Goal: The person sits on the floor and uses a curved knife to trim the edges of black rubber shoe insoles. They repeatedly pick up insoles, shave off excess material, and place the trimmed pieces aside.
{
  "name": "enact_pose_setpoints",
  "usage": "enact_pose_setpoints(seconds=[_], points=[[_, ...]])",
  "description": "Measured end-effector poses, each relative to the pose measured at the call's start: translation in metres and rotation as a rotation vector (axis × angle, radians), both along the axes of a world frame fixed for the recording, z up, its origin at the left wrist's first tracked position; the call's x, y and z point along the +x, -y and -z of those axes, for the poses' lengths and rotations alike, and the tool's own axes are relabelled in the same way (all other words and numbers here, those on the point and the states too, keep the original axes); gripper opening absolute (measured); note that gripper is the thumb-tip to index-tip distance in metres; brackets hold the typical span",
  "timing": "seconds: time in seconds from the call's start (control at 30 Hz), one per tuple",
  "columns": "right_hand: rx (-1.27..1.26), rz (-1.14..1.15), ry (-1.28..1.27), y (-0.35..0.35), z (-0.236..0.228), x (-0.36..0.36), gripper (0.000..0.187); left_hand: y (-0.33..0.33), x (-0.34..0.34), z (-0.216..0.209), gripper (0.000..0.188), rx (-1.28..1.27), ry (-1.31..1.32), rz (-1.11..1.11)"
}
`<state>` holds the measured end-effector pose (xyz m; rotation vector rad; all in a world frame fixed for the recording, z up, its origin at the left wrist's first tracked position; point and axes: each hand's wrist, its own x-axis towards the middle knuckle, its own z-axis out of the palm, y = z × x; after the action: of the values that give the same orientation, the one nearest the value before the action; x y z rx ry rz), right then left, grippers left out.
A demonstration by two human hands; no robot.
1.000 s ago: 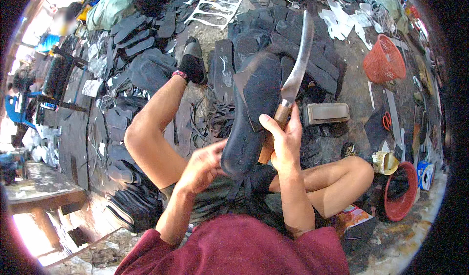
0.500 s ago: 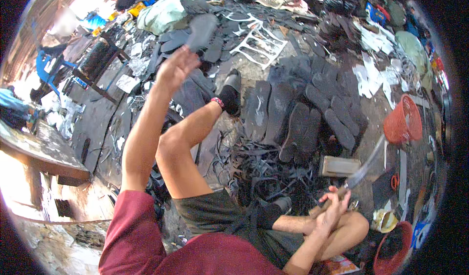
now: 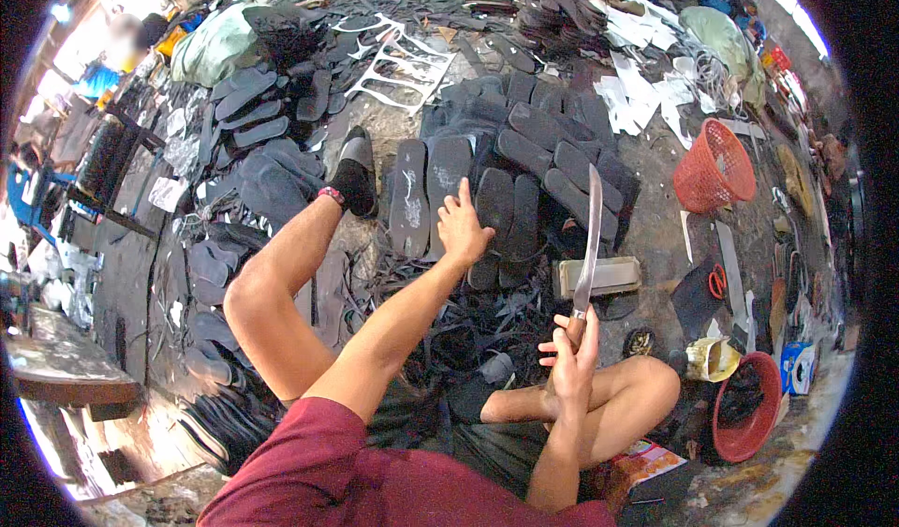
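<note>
My right hand (image 3: 573, 363) is closed round the brown handle of a long, slightly curved knife (image 3: 594, 237), its blade upright and its tip reaching toward the black soles. My left hand (image 3: 462, 227) is stretched over a spread of flat black shoe soles (image 3: 449, 166), fingers apart and index finger pointing away, with nothing held. Whether its fingertips touch a sole I cannot tell. One sole with pale marks (image 3: 409, 194) lies to its left, and a paired sole piece (image 3: 510, 213) just to its right. More soles (image 3: 248, 105) are heaped at the far left.
A pale rectangular block (image 3: 599, 277) lies beside the blade. Black strip offcuts (image 3: 440, 321) cover the floor before my lap. At the right are a red mesh basket (image 3: 707, 176), a red tub (image 3: 740, 433) and orange-handled scissors (image 3: 717, 282). A white cut-out sheet (image 3: 403, 68) lies far off.
My left hand has come from the far left, where a blurred sole was in the air just beyond it, to the soles in the middle. The knife has swung more upright; the view has shifted right.
</note>
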<state>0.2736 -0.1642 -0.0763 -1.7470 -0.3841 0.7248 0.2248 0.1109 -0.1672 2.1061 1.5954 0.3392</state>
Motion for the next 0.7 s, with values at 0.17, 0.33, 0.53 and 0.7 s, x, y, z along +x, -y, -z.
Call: enact_pose_setpoints(seconds=[0.17, 0.33, 0.53, 0.7], points=[[0.156, 0.059, -0.123, -0.005, 0.000, -0.009, 0.058, -0.008, 0.011, 0.015, 0.067, 0.628, 0.165, 0.520], [0.243, 0.042, -0.190, -0.014, -0.007, -0.027, 0.048, -0.043, 0.073, 0.032, 0.078, 0.543, -0.203, 0.625], [0.234, 0.143, -0.207, -0.006, -0.007, -0.017, 0.047, -0.016, 0.082, -0.036, 0.117, 0.494, -0.492, 0.635], [0.296, 0.166, -0.295, -0.022, -0.006, -0.029, 0.050, -0.022, 0.001, -0.120, 0.056, 0.249, 0.224, 0.632]])
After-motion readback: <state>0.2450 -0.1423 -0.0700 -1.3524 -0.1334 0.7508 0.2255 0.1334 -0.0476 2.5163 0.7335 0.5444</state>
